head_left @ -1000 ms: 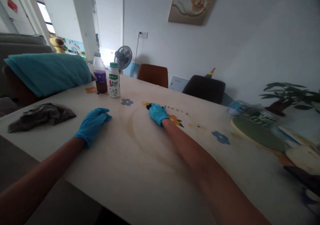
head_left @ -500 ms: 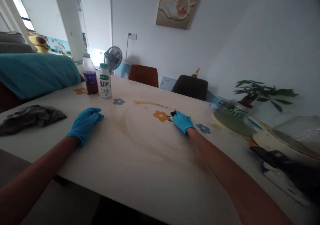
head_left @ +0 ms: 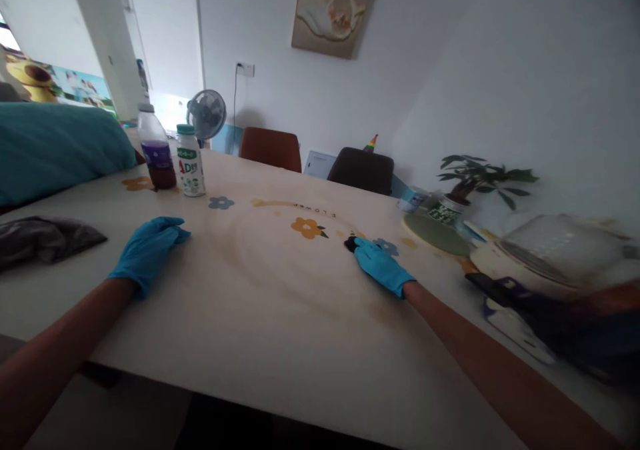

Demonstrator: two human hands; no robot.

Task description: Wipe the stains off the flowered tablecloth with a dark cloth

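My left hand (head_left: 150, 250), in a blue glove, rests on the pale table (head_left: 260, 343), its fingers bent and nothing clearly visible in them. My right hand (head_left: 379, 262), also gloved in blue, presses a small black object (head_left: 352, 243) onto the tabletop, right of the orange flower print (head_left: 307, 228). That object is mostly covered by the fingers. Brownish curved smears mark the table between the hands. A grey cloth (head_left: 50, 240) lies crumpled left of my left hand.
A purple-labelled bottle (head_left: 159, 153) and a white bottle (head_left: 191, 163) stand at the back left. Along the right are a potted plant (head_left: 445, 211), a green mat (head_left: 430, 234) and a white pot (head_left: 510, 263). Chairs (head_left: 270, 149) stand beyond the far edge.
My right hand has slid with the black object to the right and toward me, away from the orange flower. The camera view has turned a little right; my left hand stays on the table.
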